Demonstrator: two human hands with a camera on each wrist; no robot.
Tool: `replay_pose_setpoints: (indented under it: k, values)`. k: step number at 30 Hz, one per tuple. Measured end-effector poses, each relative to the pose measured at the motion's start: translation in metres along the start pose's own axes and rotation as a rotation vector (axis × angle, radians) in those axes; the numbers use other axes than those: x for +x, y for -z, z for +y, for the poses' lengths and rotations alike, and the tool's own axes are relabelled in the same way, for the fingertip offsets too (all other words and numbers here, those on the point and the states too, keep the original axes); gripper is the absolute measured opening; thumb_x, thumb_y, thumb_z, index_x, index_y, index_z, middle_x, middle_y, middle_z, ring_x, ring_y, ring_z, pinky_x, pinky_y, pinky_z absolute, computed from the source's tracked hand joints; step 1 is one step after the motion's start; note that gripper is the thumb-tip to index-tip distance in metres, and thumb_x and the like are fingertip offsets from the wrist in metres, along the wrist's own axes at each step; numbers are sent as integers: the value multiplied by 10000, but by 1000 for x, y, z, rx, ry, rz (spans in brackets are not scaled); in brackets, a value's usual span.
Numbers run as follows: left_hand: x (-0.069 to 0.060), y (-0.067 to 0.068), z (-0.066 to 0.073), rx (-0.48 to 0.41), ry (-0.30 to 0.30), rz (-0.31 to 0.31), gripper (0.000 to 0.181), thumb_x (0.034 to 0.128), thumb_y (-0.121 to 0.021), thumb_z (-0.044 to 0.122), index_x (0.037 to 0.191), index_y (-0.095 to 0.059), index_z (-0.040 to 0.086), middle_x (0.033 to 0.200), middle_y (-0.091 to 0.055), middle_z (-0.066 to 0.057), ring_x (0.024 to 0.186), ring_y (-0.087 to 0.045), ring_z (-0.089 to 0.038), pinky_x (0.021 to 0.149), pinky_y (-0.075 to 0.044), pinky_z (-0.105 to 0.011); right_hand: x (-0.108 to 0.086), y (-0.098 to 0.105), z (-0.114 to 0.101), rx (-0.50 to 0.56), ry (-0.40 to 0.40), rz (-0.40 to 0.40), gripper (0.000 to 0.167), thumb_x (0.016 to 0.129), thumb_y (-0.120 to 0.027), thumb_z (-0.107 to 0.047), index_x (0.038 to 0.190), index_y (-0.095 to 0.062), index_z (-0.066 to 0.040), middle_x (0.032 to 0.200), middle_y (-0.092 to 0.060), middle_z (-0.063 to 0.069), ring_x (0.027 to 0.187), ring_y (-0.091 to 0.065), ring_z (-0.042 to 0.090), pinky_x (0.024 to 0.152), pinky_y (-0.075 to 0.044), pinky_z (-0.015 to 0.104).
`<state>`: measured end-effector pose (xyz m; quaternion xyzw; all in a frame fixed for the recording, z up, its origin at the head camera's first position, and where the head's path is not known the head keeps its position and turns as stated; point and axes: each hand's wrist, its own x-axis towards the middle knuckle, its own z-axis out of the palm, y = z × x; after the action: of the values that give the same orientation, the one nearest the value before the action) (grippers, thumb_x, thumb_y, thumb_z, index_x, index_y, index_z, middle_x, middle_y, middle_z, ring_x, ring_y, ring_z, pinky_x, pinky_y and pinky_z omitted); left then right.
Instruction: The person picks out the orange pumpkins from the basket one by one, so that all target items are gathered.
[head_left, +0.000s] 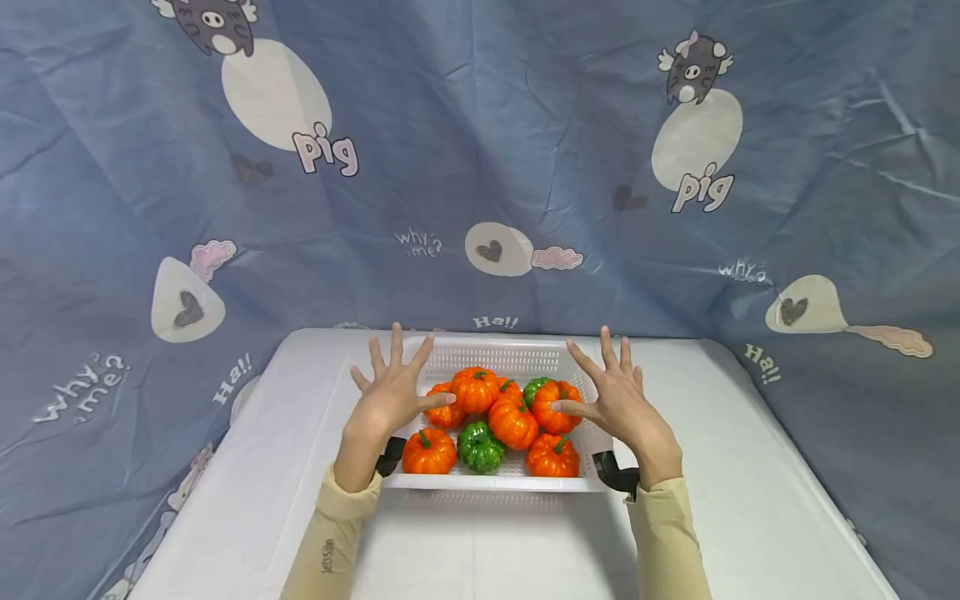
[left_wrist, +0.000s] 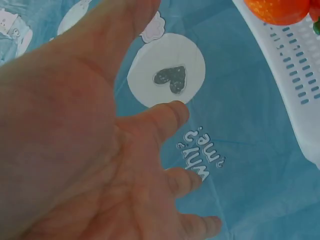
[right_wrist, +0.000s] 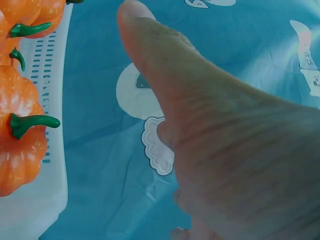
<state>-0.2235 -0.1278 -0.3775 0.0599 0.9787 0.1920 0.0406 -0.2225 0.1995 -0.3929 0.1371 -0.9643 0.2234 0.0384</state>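
Observation:
A white basket (head_left: pixel 487 482) on the table holds several orange pumpkins (head_left: pixel 513 422) and green ones, one of them a green pumpkin (head_left: pixel 481 447) near the front. The left hand (head_left: pixel 388 400) is spread above the basket's left side, fingers straight and apart, holding nothing. Over the right side, the right hand (head_left: pixel 624 407) is spread likewise, its thumb overlapping an orange pumpkin (head_left: pixel 557 407) in the head view; contact cannot be told. In the left wrist view the left hand (left_wrist: pixel 115 130) appears beside the basket edge. The right wrist view shows the right hand (right_wrist: pixel 215 125) with its thumb extended.
A white cloth (head_left: pixel 247 500) covers the table around the basket. Behind and at both sides hangs a blue printed sheet (head_left: pixel 420 167) with cartoon pigs and lettering. Dark bands (head_left: pixel 617 473) are worn at the wrists, below the beige sleeves (head_left: pixel 667 533).

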Motion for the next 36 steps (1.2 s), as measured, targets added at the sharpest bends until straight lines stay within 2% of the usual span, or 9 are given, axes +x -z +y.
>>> replay_pose_setpoints:
  k: [8,12,17,21,26,29,30,33,36]
  values:
    - [-4,5,-17,-76,5,-56,951,858,-658,526,1565,-79,263,1558,282,-190,1396,172,-561,1003,-37,-842,0,0,2,21,64,-9,961,773,-731,-533,1547,-229,-262,1604,95,210,1444,146,481,1098,-71,756]
    - [-8,8,-30,-106,-19,-79,929,884,-634,510,1567,-62,247,1551,271,-227,1389,128,-587,1010,-103,-830,1,-1,3,36,62,-19,977,774,-737,-523,1552,-211,-253,1605,82,211,1449,140,472,1088,-143,752]
    - [-11,14,-48,-148,-41,-119,938,903,-586,544,1568,-29,188,1539,231,-296,1388,44,-602,1050,-154,-782,1,-4,6,79,51,-74,970,782,-754,-485,1552,-213,-252,1611,75,193,1457,101,471,1073,-201,746]
    - [-8,19,-64,-168,-29,-158,975,906,-548,588,1562,14,136,1543,176,-323,1406,-31,-566,1088,-191,-730,1,-10,10,91,67,-101,980,779,-767,-468,1552,-214,-232,1609,32,215,1458,35,485,1090,-199,729]
    - [1,18,-82,-185,-48,-174,981,917,-541,574,1550,-17,37,1563,17,-330,1428,-51,-525,1126,-150,-697,1,-14,16,101,87,-111,1000,764,-774,-482,1552,-212,-233,1608,-40,217,1463,-82,461,1107,-261,676]
    - [6,15,-88,-175,-58,-194,974,926,-520,578,1540,-35,-1,1557,-107,-322,1417,-178,-502,1125,-221,-667,3,-16,19,115,96,-116,1013,756,-784,-476,1552,-214,-219,1602,-104,213,1453,-171,438,1111,-302,637]
    - [8,14,-89,-177,-58,-208,972,931,-513,577,1538,-31,-9,1549,-144,-322,1380,-300,-486,1113,-269,-650,4,-17,19,120,98,-122,1015,757,-786,-471,1553,-211,-214,1600,-119,210,1447,-191,439,1111,-305,634]
    - [10,13,-90,-205,-38,-261,966,943,-496,571,1535,-7,-15,1515,-225,-344,1096,-628,-398,1058,-387,-598,6,-19,21,129,96,-135,1032,752,-794,-461,1555,-201,-199,1596,-152,206,1438,-222,436,1120,-298,626]
    - [12,11,-92,-264,-21,-295,952,954,-504,537,1527,-7,-40,1481,-283,-365,828,-722,-294,997,-477,-528,7,-20,23,134,92,-145,1042,747,-803,-450,1555,-200,-190,1594,-172,196,1442,-227,421,1127,-292,618]
